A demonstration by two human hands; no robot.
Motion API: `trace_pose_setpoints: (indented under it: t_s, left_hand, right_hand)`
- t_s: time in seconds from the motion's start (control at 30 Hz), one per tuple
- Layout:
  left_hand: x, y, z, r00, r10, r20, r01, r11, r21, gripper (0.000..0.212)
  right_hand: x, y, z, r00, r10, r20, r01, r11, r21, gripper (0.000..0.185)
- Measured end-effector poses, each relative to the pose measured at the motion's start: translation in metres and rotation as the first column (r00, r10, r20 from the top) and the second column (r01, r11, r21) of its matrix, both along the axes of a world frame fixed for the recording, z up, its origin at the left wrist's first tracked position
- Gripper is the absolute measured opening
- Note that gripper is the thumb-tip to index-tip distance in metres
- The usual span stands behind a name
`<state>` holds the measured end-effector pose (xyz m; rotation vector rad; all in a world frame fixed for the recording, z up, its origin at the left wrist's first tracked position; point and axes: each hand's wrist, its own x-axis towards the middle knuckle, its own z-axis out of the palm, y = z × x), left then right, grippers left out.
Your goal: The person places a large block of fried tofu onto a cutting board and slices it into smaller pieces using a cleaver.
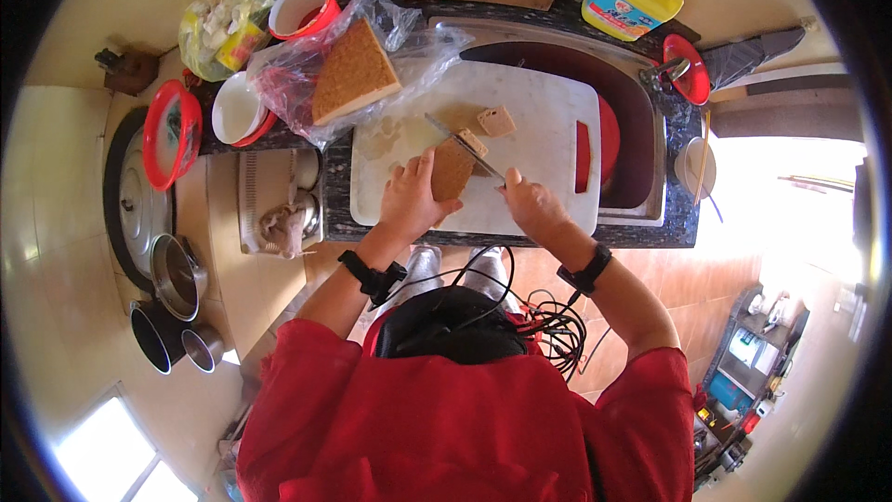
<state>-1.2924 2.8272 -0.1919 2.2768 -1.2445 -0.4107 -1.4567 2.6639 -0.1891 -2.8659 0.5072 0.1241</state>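
Note:
My left hand [411, 195] presses on a brown slab of sponge cake [451, 171] lying on a white cutting board [536, 97]. A knife [463, 143] is gripped in my right hand [535, 206]; its blade slants up and left across the far end of the slab. Just beyond the blade sits a narrow cut piece [474, 142], touching or nearly touching it. Another small cut block [496, 121] lies apart, farther back on the board. A large wedge of the same cake [355, 73] rests on a clear plastic bag [279, 77] at the board's back left.
The board overlaps a sink [641, 146] with a red basin [608, 132] inside. Red-and-white bowls [239, 108] and a filled plastic bag [219, 35] stand left. A yellow detergent jug [631, 3] is behind the faucet [665, 73]. Cables [557, 328] hang at my waist.

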Motion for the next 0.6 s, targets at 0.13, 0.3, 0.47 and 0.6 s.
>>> trace_pose_setpoints:
  t_s: [0.13, 0.3, 0.47, 0.6]
  left_hand:
    - [0.001, 0.0, 0.007, 0.997, 0.004, -0.073, 0.002, 0.997, 0.078, 0.094]
    - [0.0, 0.002, -0.001, 0.998, 0.022, -0.054, -0.019, 0.998, 0.052, 0.096]
    - [-0.003, 0.0, 0.001, 0.993, 0.082, -0.082, -0.079, 0.996, 0.049, 0.097]
    - [-0.004, 0.001, 0.001, 0.993, 0.09, -0.074, -0.088, 0.996, 0.033, 0.094]
  right_hand:
    - [-0.003, -0.011, 0.025, 0.994, 0.043, 0.102, -0.039, 0.998, -0.042, 0.026]
    - [-0.015, 0.001, 0.08, 0.997, -0.072, 0.022, 0.071, 0.996, 0.046, 0.026]
    - [-0.03, 0.015, 0.096, 0.998, -0.068, 0.009, 0.068, 0.997, 0.024, 0.026]
    - [-0.036, 0.023, 0.096, 0.998, -0.033, 0.052, 0.031, 0.999, 0.041, 0.026]
